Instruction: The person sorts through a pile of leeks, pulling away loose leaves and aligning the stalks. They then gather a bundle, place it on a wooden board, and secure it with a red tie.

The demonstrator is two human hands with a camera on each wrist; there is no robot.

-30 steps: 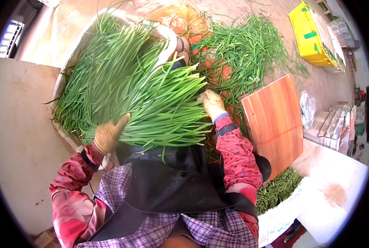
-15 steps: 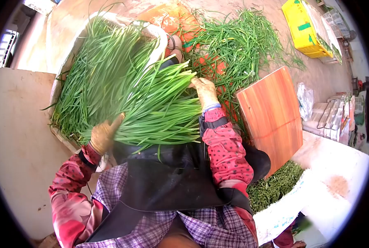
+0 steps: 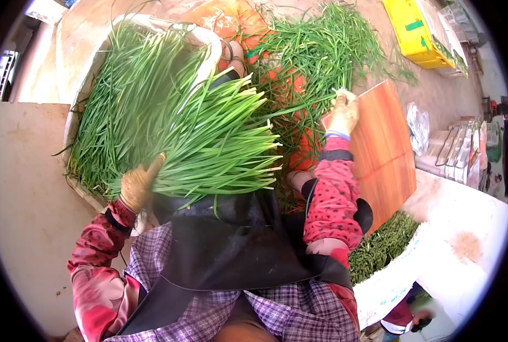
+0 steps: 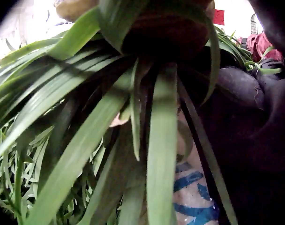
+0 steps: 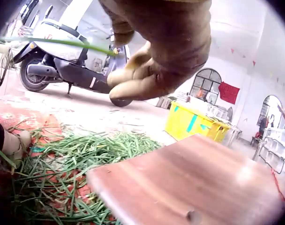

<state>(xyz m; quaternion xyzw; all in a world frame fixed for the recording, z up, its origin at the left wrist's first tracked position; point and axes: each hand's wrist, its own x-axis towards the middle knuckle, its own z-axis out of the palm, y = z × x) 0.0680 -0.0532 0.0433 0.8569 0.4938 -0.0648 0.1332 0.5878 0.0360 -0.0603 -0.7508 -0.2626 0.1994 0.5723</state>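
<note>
In the head view, my gloved left hand [image 3: 135, 189] grips the leafy end of a big bunch of garlic chives [image 3: 220, 142], thumb on top. The pale cut ends fan out to the right over the dark apron [image 3: 220, 245]. In the left wrist view, long flat chive leaves [image 4: 161, 140] hang below that hand. Out to the right, past the cut ends, my gloved right hand [image 3: 343, 112] pinches a few thin green chive stalks at its fingertips. The right wrist view shows one stalk [image 5: 62, 42] running to its curled fingers [image 5: 138, 84].
More chives [image 3: 117, 102] fill a white-lined basket at left. Loose chives [image 3: 322, 51] lie on an orange sheet [image 3: 299, 151] on the floor. A wooden board [image 3: 385, 154] stands at right, beside a yellow crate [image 3: 416, 34] farther back and a green heap [image 3: 385, 245] near a white sack.
My right hand has moved from the cut ends of the bunch out to the right, toward the board, with thin stalks at its fingertips. The left hand keeps its grip.
</note>
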